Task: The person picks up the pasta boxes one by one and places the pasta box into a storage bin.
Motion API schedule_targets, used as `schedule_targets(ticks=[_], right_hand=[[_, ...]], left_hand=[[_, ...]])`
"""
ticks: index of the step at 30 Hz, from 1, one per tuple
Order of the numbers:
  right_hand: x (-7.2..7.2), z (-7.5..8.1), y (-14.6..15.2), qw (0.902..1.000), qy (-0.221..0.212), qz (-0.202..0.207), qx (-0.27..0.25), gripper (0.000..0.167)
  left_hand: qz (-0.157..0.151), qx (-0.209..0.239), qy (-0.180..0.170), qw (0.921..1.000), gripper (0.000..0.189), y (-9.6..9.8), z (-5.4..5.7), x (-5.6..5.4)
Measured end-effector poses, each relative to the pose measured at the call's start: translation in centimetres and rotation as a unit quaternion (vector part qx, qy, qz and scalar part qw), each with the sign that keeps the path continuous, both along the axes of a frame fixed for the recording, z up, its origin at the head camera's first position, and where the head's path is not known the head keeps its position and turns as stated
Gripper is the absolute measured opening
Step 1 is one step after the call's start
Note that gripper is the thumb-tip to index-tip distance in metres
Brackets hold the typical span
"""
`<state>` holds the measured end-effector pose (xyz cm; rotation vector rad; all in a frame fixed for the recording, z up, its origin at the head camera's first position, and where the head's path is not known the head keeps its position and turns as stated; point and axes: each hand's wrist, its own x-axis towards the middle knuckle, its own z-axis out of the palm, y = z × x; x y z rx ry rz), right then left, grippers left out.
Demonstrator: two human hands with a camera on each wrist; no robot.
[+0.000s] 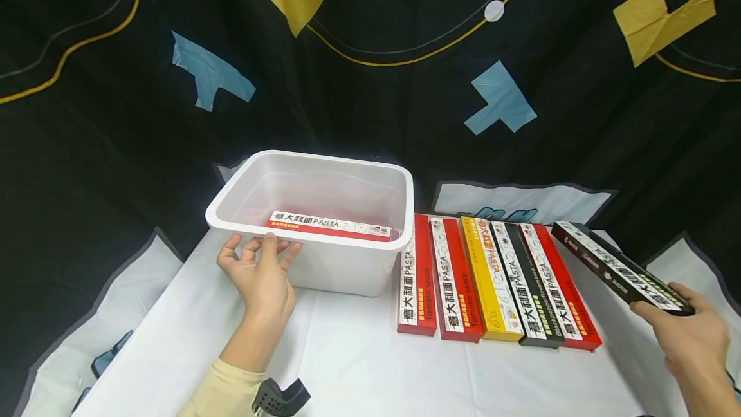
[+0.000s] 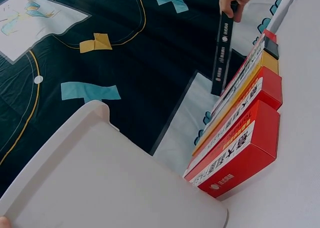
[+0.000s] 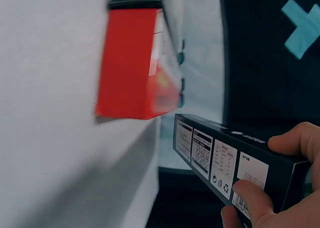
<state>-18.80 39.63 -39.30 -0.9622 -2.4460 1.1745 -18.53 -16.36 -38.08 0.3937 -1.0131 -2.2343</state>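
In the head view my left hand (image 1: pixel 260 282) grips the front rim of a white plastic bin (image 1: pixel 341 266), fingers under the lip. A red pasta box (image 1: pixel 330 226) lies inside the bin. Off to the right, my right hand (image 1: pixel 689 330) holds one end of a black pasta box (image 1: pixel 622 266), its far end tilted up. The right wrist view has thumb and fingers around this black box (image 3: pixel 215 160), whose printed white label panels show. Between bin and right hand, a row of pasta boxes lies side by side: red (image 1: pixel 425 282), yellow (image 1: pixel 492 282), black (image 1: pixel 535 295) and more red.
A white cloth (image 1: pixel 376 365) covers the table. Behind it hangs a black patterned curtain (image 1: pixel 370 108) with blue and yellow shapes. The nearest red box (image 1: pixel 406 275) lies close against the bin's right side. A dark wrist device (image 1: pixel 280 398) shows by the left sleeve.
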Motion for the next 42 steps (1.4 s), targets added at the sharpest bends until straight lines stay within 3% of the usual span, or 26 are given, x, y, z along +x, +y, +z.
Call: schedule_targets(ticks=[10, 16, 19, 23, 28, 32, 37, 40, 42], right_hand=[[0.6, 3.2, -2.1, 0.9957, 0.069, 0.061, 0.009, 0.088], [0.4, 4.7, -4.6, 0.9821, 0.126, 0.138, -0.028, 0.084], [0.5, 5.4, -5.7, 0.9575, 0.194, 0.184, -0.108, 0.08], [0.5, 6.3, -7.3, 0.9008, 0.28, 0.258, -0.209, 0.073], [0.0, 7.2, -10.0, 0.8623, 0.302, 0.333, -0.234, 0.067], [-0.7, 7.7, -12.1, 0.8481, 0.289, 0.363, -0.256, 0.066], [-1.4, 8.3, -14.9, 0.8619, 0.246, 0.376, -0.235, 0.07], [-1.9, 8.7, -16.7, 0.8514, 0.233, 0.405, -0.239, 0.069], [-2.4, 8.7, -17.9, 0.8342, 0.237, 0.432, -0.247, 0.068]], left_hand=[[0.002, -0.005, 0.0, 1.0, 0.053, 0.0, -0.1, -0.1], [0.005, -0.001, -0.001, 1.0, 0.053, -0.1, -0.1, -0.1], [0.005, -0.003, -0.003, 1.0, 0.052, -0.1, 0.0, -0.1], [0.004, -0.001, -0.005, 1.0, 0.052, 0.0, 0.1, -0.1], [0.005, 0.001, -0.007, 1.0, 0.052, 0.0, 0.2, -0.1], [0.006, 0.0, -0.007, 1.0, 0.051, -0.1, 0.2, -0.1], [0.004, 0.0, -0.007, 1.0, 0.052, -0.1, 0.2, -0.2], [0.004, 0.002, -0.006, 1.0, 0.053, 0.0, 0.2, -0.2], [0.003, 0.0, -0.008, 1.0, 0.053, 0.1, 0.1, -0.1]])
